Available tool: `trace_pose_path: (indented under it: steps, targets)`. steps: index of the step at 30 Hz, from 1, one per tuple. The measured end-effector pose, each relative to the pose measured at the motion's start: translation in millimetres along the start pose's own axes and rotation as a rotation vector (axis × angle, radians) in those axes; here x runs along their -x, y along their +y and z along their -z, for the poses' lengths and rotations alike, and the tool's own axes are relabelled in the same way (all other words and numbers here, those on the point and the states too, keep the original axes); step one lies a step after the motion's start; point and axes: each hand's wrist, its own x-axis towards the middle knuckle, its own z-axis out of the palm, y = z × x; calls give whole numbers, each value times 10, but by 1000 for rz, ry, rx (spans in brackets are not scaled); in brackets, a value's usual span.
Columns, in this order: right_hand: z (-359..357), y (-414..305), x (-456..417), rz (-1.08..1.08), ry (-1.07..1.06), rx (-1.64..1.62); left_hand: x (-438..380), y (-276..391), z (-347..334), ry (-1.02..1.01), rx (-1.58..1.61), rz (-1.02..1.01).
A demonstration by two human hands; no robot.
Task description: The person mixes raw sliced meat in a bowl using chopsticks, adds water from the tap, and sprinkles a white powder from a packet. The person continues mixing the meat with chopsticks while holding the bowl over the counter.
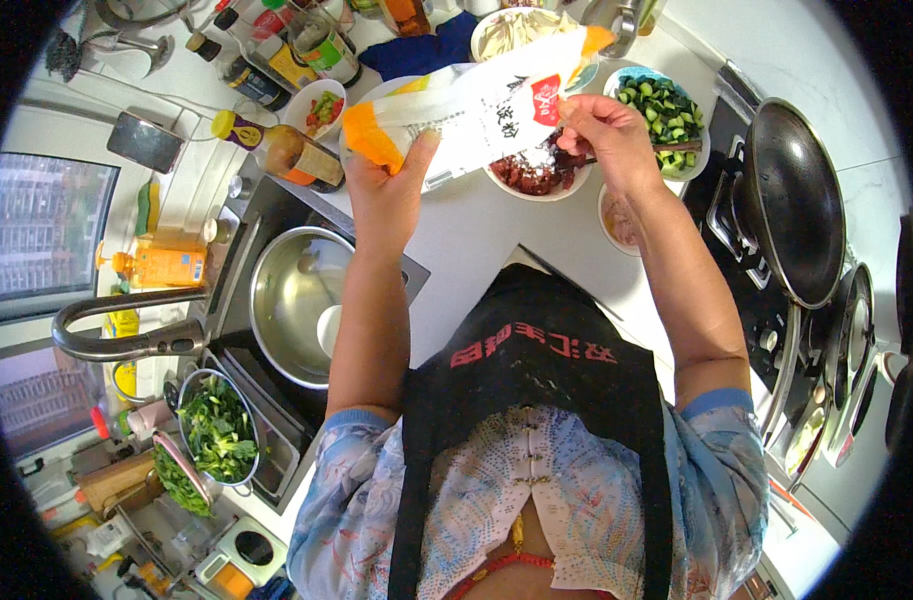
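A white and orange plastic bag bearing writing is held up in both hands above the counter. My left hand grips its orange end, thumb on top. My right hand pinches the bag's edge near a red emblem. Below the bag a white bowl holds dark red chopped meat with white powder on it. A bowl of diced green cucumber stands beyond my right hand, a brown stick-like thing across it. Partly behind my right forearm is a small bowl with pale pink contents.
Sauce bottles and a small bowl of chopped peppers stand at the left. A steel basin sits in the sink, with a basket of leafy greens nearby. At the right a black wok rests on the gas hob.
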Motion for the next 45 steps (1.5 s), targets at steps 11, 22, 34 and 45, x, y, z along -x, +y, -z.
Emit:
trace_pose_path:
  steps: [11, 22, 34, 45]
  targets:
    - [73, 24, -95, 27, -63, 59, -2, 23, -57, 19, -39, -1]
    - [-91, 13, -190, 15, -89, -4, -11, 31, 6, 117, -116, -32]
    - [-267, 33, -209, 9, -73, -68, 40, -28, 136, 171, -89, -84]
    - [-196, 20, -117, -52, -157, 38, 117, -6, 185, 158, -106, -50]
